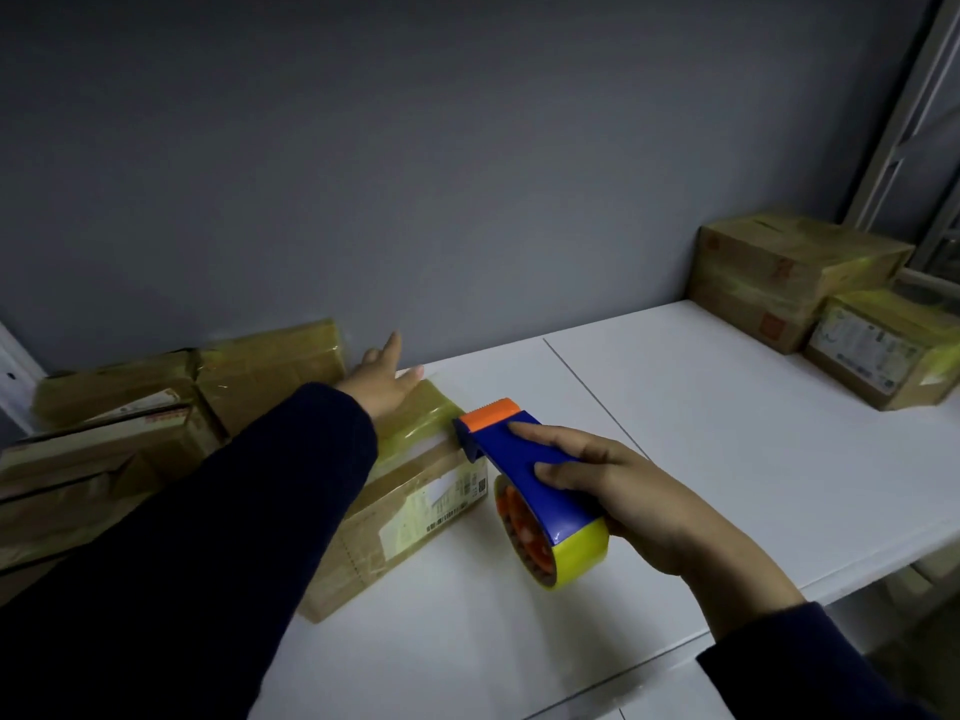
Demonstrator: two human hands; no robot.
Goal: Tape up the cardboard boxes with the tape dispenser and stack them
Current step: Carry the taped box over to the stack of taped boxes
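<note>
A flat cardboard box (415, 506) with a shipping label lies on the white table (701, 433), a strip of yellowish tape across its far end. My left hand (382, 381) rests on the far top of that box with fingers stretched out. My right hand (613, 491) grips a blue tape dispenser (524, 470) with an orange cutter head and a yellow tape roll. The cutter head sits at the box's right top edge, over the taped strip. My dark left sleeve hides the box's near left part.
Several taped cardboard boxes (130, 433) are piled at the left against the grey wall. A stack of two boxes (779, 272) stands at the back right, with another labelled box (883, 350) beside it. A metal frame rises at the far right.
</note>
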